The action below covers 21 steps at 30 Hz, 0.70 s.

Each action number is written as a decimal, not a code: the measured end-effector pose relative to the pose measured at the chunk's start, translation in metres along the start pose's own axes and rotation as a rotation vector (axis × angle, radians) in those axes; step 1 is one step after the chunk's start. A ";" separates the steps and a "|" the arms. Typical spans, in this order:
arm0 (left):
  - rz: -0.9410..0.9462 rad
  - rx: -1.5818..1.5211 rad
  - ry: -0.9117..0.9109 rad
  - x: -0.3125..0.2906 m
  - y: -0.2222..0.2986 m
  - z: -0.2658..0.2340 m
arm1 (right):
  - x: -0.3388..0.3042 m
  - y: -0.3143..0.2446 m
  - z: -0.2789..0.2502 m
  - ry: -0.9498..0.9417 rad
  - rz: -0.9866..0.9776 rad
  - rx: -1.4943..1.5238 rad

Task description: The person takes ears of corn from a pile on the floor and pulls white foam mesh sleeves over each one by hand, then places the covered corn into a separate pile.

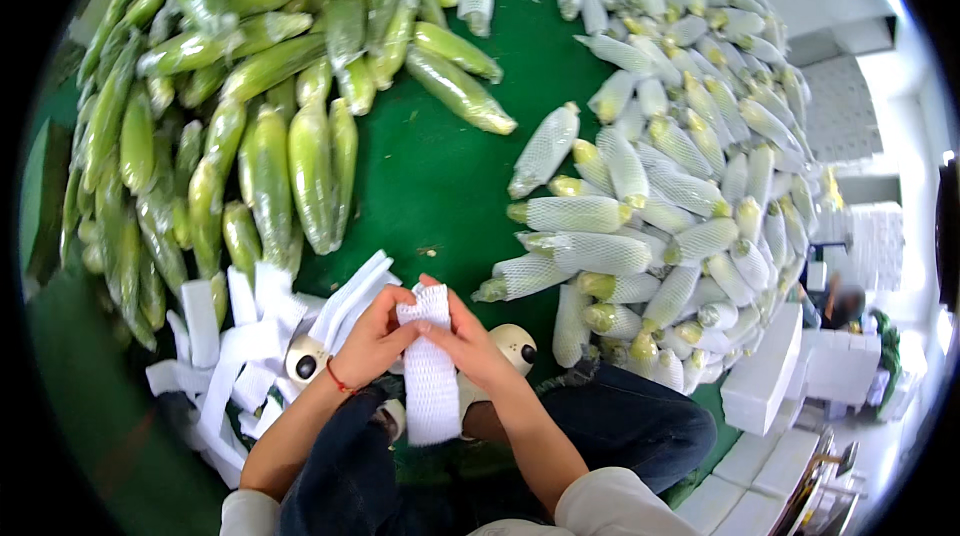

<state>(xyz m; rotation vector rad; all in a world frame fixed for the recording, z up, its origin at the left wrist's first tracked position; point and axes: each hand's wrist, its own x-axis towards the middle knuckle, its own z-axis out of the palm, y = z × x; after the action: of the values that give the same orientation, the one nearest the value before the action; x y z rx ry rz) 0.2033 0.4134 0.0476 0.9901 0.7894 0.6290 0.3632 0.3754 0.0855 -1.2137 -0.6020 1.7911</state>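
Both my hands hold one white foam net sleeve point(430, 371) upright in front of me. My left hand point(372, 338) pinches its top left edge, and a red string circles that wrist. My right hand point(468, 341) grips the top right edge, fingers on the mesh. The sleeve hangs down over my lap. A heap of loose white foam sleeves point(245, 336) lies just left of my left hand. Bare green corn cobs point(270, 166) are piled at upper left. Corn cobs wrapped in white net point(660, 196) are piled at upper right.
A green cloth point(435, 166) covers the floor between the two piles. My white shoes point(512, 344) show beside my knees. White foam boxes point(765, 376) stand at the lower right, with another person point(845, 304) sitting beyond them.
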 end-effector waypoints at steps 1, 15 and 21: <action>-0.139 0.290 -0.010 0.001 0.010 -0.001 | 0.003 0.010 -0.009 0.056 -0.027 -0.104; -0.159 -0.258 0.240 -0.006 -0.008 -0.070 | 0.078 0.044 0.013 -0.007 0.195 0.253; 0.168 0.960 0.672 0.059 0.002 -0.090 | 0.210 0.087 0.002 0.071 -0.417 -0.601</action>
<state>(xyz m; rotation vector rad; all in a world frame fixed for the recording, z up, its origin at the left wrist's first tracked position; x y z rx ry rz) 0.1640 0.5031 0.0031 1.7592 1.6998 0.7480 0.2958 0.5114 -0.0834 -1.4005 -1.3083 1.2416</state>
